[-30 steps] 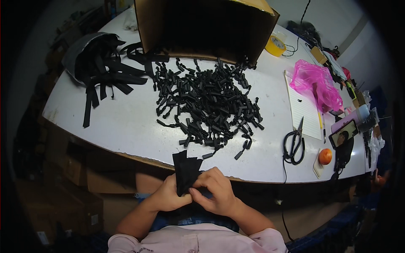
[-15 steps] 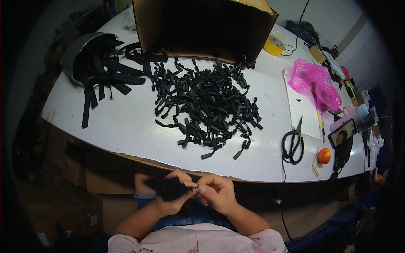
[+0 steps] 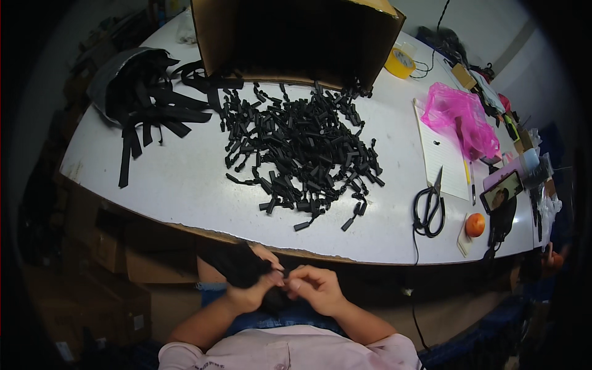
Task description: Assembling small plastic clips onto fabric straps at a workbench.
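Over my lap, below the table's front edge, my left hand (image 3: pixel 251 296) is closed around a bundle of black fabric (image 3: pixel 233 264) that hangs out to its left. My right hand (image 3: pixel 319 291) meets the left fingertips, its thumb and forefinger pinched together. Whatever lies between those fingers is too small and blurred to make out. Ahead of both hands, a heap of small black plastic pieces with short cords (image 3: pixel 302 145) is spread on the white table (image 3: pixel 172 179).
Behind the heap an open cardboard box (image 3: pixel 213 43) lies on its side. At left, black straps (image 3: pixel 163 98) spill from a grey bag (image 3: pixel 102 89). Black scissors (image 3: pixel 430 209), a lined notepad (image 3: pixel 447 166), a pink plastic bag (image 3: pixel 456 114), an orange fruit (image 3: pixel 475 226), a phone (image 3: pixel 502 192) and yellow tape (image 3: pixel 401 63) sit at right.
The black fabric has swung lower and to the left against my left hand. My fingertips stay close together, with the right hand shifted only slightly.
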A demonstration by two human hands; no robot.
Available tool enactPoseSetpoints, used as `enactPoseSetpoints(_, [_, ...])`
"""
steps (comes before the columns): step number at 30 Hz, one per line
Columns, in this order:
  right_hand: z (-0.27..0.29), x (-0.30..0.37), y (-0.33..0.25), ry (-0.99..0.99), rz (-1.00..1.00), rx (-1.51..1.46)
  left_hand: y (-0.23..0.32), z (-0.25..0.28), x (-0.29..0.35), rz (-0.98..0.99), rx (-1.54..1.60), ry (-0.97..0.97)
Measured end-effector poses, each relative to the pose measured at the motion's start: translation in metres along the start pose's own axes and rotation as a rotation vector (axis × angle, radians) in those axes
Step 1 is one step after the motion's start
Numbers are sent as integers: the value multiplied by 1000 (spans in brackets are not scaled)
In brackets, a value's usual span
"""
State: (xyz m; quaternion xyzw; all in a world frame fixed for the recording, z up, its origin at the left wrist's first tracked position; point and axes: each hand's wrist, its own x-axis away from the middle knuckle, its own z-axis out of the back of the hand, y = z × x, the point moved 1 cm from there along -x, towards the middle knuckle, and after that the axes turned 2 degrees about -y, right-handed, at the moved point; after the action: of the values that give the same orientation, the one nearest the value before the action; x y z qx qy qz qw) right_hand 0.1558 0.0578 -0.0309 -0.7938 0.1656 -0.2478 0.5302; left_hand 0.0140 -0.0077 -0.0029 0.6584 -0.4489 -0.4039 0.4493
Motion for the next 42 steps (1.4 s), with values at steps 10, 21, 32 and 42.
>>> enactPoseSetpoints(10, [49, -52, 111, -146, -103, 1137, -3, 21, -6, 5, 130, 203])
enactPoseSetpoints(21, [104, -31, 104, 94, -63, 1217, 15, 41, 1, -22, 218, 305])
enactPoseSetpoints(32, [118, 1, 108, 213, 135, 1384, 19, 63, 28, -35, 443, 392])
enactPoseSetpoints(42, [135, -6, 104, 464, 128, 1393, 8, 40, 5, 49, 542, 270])
